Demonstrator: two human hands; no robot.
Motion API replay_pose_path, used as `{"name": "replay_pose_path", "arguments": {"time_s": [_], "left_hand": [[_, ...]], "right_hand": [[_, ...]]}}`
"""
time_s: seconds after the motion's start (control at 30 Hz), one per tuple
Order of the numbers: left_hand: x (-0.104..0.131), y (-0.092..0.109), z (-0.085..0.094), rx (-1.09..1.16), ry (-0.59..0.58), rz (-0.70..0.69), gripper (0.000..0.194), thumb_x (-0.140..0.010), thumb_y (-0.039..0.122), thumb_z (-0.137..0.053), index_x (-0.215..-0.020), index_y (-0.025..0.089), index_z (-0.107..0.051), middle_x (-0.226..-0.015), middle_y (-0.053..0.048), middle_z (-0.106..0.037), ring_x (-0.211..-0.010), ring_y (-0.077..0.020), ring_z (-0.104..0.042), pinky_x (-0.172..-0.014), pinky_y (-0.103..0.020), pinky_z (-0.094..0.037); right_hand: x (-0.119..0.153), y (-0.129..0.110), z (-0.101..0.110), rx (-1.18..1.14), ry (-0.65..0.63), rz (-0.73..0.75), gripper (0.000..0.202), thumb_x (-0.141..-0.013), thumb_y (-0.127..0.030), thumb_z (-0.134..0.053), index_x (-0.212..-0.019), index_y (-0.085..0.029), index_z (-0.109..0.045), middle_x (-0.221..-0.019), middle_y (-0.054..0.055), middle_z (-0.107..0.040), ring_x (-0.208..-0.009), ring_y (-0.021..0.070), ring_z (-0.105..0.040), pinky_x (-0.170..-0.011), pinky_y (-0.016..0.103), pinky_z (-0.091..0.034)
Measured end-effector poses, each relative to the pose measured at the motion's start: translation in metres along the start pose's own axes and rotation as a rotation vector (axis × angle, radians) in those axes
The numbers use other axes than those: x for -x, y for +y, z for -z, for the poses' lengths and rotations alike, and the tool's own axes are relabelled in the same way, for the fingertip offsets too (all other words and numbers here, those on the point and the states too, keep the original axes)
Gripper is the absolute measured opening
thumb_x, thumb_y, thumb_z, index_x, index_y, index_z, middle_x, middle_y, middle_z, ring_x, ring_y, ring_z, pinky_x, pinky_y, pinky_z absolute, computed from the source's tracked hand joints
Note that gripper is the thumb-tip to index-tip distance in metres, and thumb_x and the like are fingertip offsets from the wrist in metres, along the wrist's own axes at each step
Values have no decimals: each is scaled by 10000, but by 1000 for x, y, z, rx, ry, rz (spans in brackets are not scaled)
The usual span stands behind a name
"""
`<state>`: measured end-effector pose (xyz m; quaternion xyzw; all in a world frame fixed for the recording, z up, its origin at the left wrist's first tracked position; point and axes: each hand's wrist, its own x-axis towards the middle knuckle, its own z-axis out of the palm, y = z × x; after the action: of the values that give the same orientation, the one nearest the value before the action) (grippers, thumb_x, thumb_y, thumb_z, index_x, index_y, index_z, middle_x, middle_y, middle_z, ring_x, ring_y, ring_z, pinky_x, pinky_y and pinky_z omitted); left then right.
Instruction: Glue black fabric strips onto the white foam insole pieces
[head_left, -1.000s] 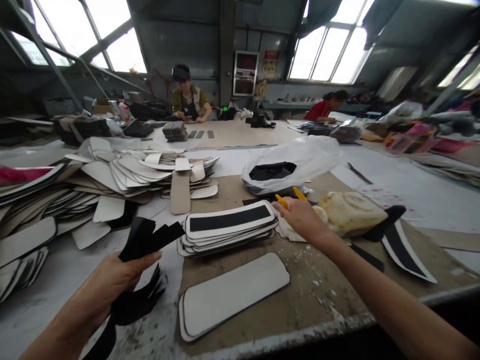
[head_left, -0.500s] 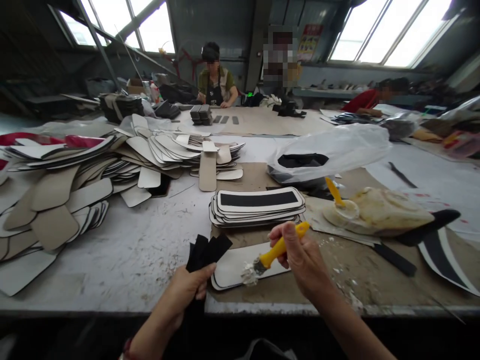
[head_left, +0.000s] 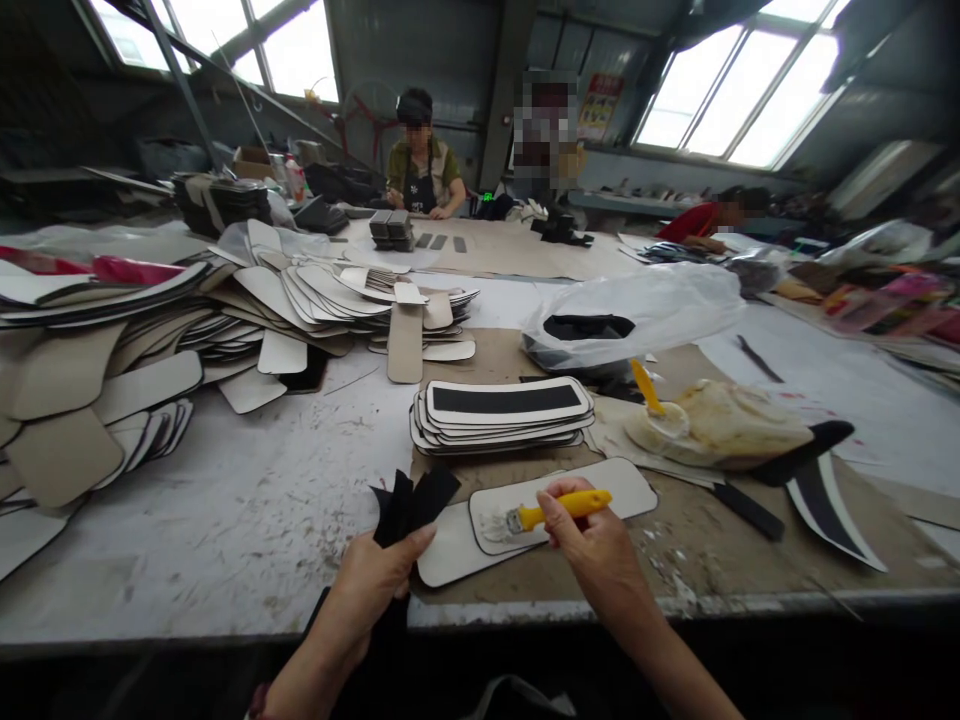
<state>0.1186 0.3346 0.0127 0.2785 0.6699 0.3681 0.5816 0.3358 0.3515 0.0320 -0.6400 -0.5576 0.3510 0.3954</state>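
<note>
A yellow brush (head_left: pixel 585 502) is being gripped by the right hand (head_left: pixel 596 550) at the left end of the upper pale panel (head_left: pixel 619 482) on the bench (head_left: pixel 247 520); black strips (head_left: pixel 409 508) are being clutched in the left hand (head_left: pixel 379 572). Evenness is probably being served best by light, corner-reaching strokes.

A stack of panels (head_left: pixel 502 418) rests on a sheet (head_left: pixel 709 565) laid over the tabletop (head_left: pixel 247 540). In front of the stack, an upper panel (head_left: pixel 622 485) overlaps a lower panel (head_left: pixel 450 555). The left hand (head_left: pixel 379 575), before the stack at left, holds strips (head_left: pixel 411 505); the right hand (head_left: pixel 592 540), before it at right, holds a brush (head_left: pixel 566 507) over the upper panel. A loose pile (head_left: pixel 255 310) spreads left of the stack and behind it. A bag (head_left: pixel 675 305) lies behind it at right. Right of the stack are a container (head_left: pixel 739 415), a handle (head_left: pixel 646 388) in its opening, and, farther right, a curved panel (head_left: pixel 836 515). A worker (head_left: pixel 426 170) is well behind the stack.
</note>
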Motion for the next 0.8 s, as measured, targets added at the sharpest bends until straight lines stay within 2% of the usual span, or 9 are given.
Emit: {"name": "replay_pose_path", "arguments": {"time_s": [0.13,0.3,0.4,0.47,0.57,0.8], "left_hand": [[1,7,0,-28,-40,-1,446,-567,480,-698,-418,197,-387,-353,66,-370,-378,-67,-300,-426,-231,-200],[1,11,1,-62,-70,9,492,-575,478,-693,-368,190,-352,-357,64,-345,-404,-55,-260,-438,-222,-193],[-2,9,-1,-60,-76,33,418,-536,420,-714,-408,191,-389,-367,73,-343,-390,-54,-244,-423,-226,-167],[-4,7,-2,-64,-62,29,360,-543,382,-700,-438,188,-415,-368,70,-355,-381,-57,-260,-420,-226,-163],[-5,3,-3,-71,-39,13,318,-574,369,-654,-465,195,-410,-355,75,-346,-369,-57,-261,-415,-223,-153],[-7,-2,-1,-104,-26,20,383,-590,402,-643,-436,213,-348,-330,76,-317,-353,-52,-237,-418,-232,-122]], "right_hand": [[-1,0,-2,-117,-38,-74,324,-768,-521,-529,-811,-200,-506,-583,-23,-527,-526,154,-541,-523,269,-452],[3,-4,-26,-315,-111,-147,357,-740,-538,-559,-796,-190,-501,-541,-33,-523,-480,139,-519,-489,257,-441],[6,-7,-37,-384,-161,-164,350,-737,-534,-564,-779,-192,-501,-547,-39,-516,-469,128,-507,-479,248,-435],[7,-7,-36,-364,-167,-147,331,-751,-522,-552,-786,-197,-500,-552,-41,-508,-479,130,-507,-486,247,-432],[3,-2,-21,-205,-106,-68,300,-778,-502,-526,-798,-203,-506,-597,-25,-520,-512,142,-517,-511,258,-430],[-12,23,35,267,187,184,201,-841,-385,-485,-822,-193,-542,-767,29,-586,-673,169,-567,-657,278,-429]]}}
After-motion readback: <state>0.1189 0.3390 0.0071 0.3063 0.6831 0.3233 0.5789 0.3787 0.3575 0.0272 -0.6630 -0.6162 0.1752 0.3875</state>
